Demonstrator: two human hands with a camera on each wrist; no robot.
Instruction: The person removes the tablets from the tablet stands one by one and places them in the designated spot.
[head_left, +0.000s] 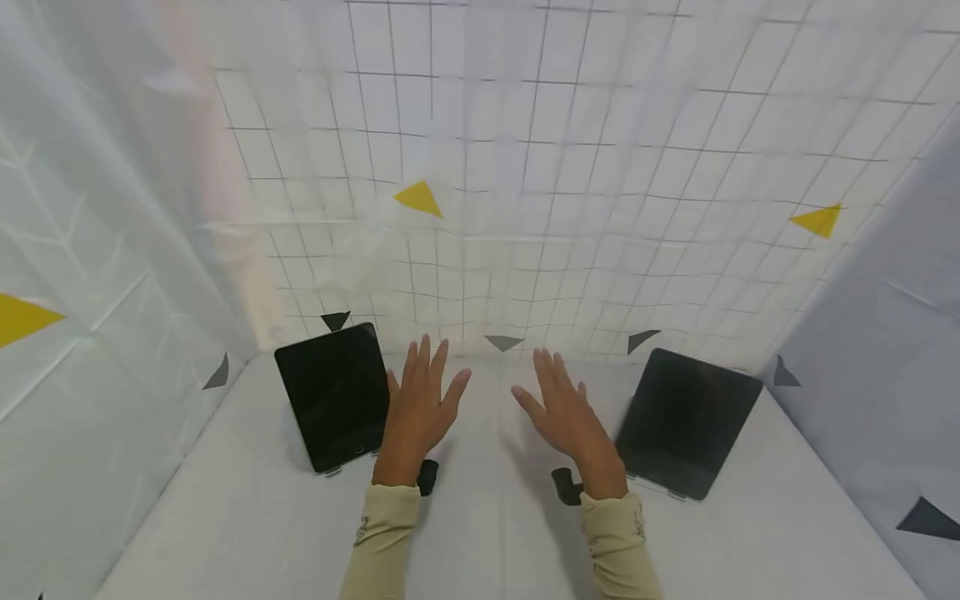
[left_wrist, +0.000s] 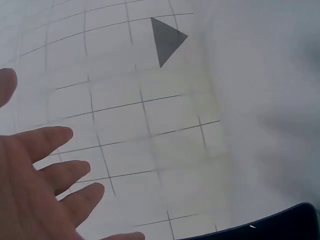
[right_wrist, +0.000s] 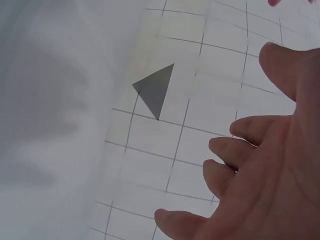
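Observation:
In the head view my left hand (head_left: 422, 410) is held with fingers straight and spread, holding nothing. A black tablet (head_left: 333, 396) leans just to its left, and the hand overlaps its right edge in that view; whether they touch I cannot tell. My right hand (head_left: 570, 421) is likewise extended, thumb apart, with nothing in it. To its right stands a second dark tablet (head_left: 690, 423), tilted on a stand. Both wrist views show the palms, the left hand (left_wrist: 35, 185) and the right hand (right_wrist: 265, 175), with fingers loosely extended.
A white surface (head_left: 465, 550) lies under both hands. Behind it hangs a white sheet with a dark grid (head_left: 510, 283), bearing yellow triangles (head_left: 422, 198) and grey triangles (head_left: 504, 342). Pale sheets enclose both sides. A small black piece (head_left: 566, 487) sits at each wrist.

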